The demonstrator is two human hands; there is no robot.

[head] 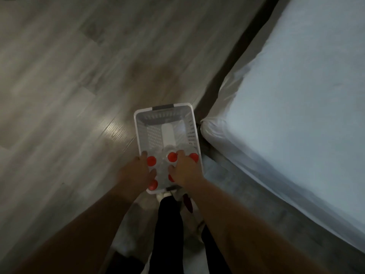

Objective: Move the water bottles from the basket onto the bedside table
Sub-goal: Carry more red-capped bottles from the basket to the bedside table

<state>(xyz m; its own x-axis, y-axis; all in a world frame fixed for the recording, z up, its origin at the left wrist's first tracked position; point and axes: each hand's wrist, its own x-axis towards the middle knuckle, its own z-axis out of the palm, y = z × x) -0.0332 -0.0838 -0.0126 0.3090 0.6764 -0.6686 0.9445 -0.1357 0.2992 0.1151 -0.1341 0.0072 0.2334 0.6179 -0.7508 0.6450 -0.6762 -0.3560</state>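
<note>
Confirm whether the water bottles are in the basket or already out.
In the basket: five red caps show inside its rim, left hand and right hand among them.

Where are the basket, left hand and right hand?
basket [190,131], head view, perforated right wall.
left hand [138,169], head view, back of the hand.
right hand [185,169], head view, back of the hand.

Basket [136,123]: lower centre of frame, on the floor [79,76], just beside the bed [296,95] corner.
Water bottles [151,161]: red-capped, upright, crowded at the basket's near end.
My left hand [141,169]: among the left caps.
My right hand [185,171]: over the right caps; grip too blurred to tell.
</note>
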